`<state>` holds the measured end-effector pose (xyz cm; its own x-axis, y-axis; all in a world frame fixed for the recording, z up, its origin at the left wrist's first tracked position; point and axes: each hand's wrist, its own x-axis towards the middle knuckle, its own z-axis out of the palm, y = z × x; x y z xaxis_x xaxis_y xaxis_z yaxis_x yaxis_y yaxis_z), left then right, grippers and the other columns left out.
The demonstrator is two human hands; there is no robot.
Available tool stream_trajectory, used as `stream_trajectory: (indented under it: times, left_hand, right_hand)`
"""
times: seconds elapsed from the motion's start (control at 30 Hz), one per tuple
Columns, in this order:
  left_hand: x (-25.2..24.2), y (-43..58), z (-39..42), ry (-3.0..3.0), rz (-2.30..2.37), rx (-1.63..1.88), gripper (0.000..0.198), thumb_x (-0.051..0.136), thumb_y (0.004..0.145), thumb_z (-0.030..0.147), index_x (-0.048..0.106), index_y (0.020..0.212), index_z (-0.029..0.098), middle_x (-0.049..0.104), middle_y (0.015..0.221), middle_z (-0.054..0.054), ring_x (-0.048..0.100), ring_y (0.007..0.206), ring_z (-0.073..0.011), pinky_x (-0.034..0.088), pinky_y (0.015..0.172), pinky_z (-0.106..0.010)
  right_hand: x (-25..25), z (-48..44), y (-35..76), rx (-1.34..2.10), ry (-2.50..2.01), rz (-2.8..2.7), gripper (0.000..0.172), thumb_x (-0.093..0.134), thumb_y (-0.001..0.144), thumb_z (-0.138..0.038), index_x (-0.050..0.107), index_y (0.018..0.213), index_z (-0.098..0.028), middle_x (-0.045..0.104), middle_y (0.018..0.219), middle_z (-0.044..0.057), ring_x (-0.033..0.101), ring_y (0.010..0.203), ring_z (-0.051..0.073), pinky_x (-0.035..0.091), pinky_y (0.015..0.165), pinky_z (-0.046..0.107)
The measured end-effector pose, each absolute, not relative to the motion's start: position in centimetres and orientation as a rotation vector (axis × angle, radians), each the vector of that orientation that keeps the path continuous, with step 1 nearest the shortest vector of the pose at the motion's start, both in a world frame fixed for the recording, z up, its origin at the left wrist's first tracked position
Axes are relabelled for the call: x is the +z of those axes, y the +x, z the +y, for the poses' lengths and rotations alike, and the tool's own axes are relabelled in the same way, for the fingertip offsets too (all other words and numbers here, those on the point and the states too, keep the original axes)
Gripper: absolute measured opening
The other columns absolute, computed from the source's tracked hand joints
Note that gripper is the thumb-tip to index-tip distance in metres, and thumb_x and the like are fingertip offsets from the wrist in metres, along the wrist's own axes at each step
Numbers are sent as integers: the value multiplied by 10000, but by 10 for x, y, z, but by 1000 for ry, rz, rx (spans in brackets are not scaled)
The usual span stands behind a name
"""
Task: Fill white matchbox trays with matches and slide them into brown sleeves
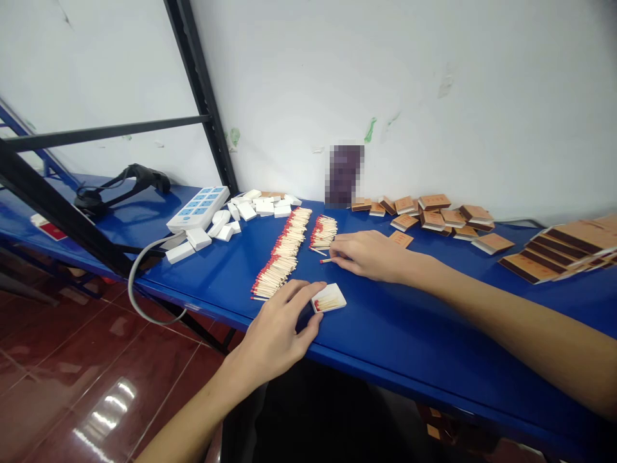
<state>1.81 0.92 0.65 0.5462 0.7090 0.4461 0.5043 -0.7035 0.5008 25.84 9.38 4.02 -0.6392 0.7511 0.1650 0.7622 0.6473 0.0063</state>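
Observation:
My left hand (284, 321) grips a white matchbox tray (337, 296) by its left end, near the table's front edge. Several red-tipped matches (328, 304) lie in that tray. Farther back, my right hand (359, 254) is closed in a pinch on a single match (326, 261), whose red head points left. Just beyond those fingertips is a short row of matches (324, 230). A longer row of matches (284, 251) runs from the back of the table down to my left hand, all heads toward the left.
White empty trays (265, 207) are heaped at the back left beside a power strip (200, 207) with a grey cable. Brown matchboxes (434, 218) lie scattered at the back right, and stacked ones (563, 251) stand far right. A black shelf post (202, 96) rises at left.

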Motion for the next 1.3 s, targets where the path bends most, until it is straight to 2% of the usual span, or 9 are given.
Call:
stream_trajectory:
  times: [0.33,0.47,0.63,0.83,1.0,1.1,1.3]
  left_hand:
    - [7,20,9,2463,997,943,405,564,924,159,538,1322,228,609,1211,-71,607,1092,-199,508,960,-340]
    - [8,19,9,2440,984,977,430,566,919,142,525,1334,248,614,1219,-57,601,1110,-189,504,970,-328]
    - [5,18,10,2421,1033,1005,506,579,910,149,465,1390,258,619,1244,-67,608,1108,-202,505,986,-363]
    - [4,20,11,2452,1029,1013,510,583,908,141,446,1389,241,628,1235,-76,616,1083,-200,514,964,-367]
    - [6,21,10,2462,1004,988,351,551,913,128,574,1251,220,610,1193,-81,603,1087,-201,508,968,-359]
    - [7,21,9,2501,1009,904,356,515,928,135,579,1270,211,563,1197,-100,580,1095,-212,504,980,-376]
    - [10,20,6,2582,1017,743,339,450,956,155,589,1263,197,508,1203,-122,563,1087,-234,513,981,-412]
  right_hand:
    - [48,92,262,315,-1366,-2744,117,514,893,-253,551,791,-209,632,821,32,520,699,162,323,616,278]
    - [65,85,260,415,-1405,-2798,127,512,880,-245,529,761,-205,597,763,20,489,661,153,316,601,280]
    - [93,65,256,547,-1308,-2736,143,525,888,-317,561,799,-210,558,698,-16,449,595,127,301,566,275]
    - [88,52,240,584,-1199,-2804,104,562,853,-256,607,774,-207,594,693,-2,479,597,129,309,562,278]
    - [82,73,253,480,-1307,-2655,160,551,892,-334,651,907,-209,634,737,14,524,618,145,336,578,281]
    - [74,90,267,386,-1432,-2631,153,572,875,-311,644,942,-194,633,743,22,534,632,154,342,582,279]
    - [52,105,272,403,-1435,-2657,152,550,896,-315,626,837,-197,625,721,12,535,656,153,353,601,271]
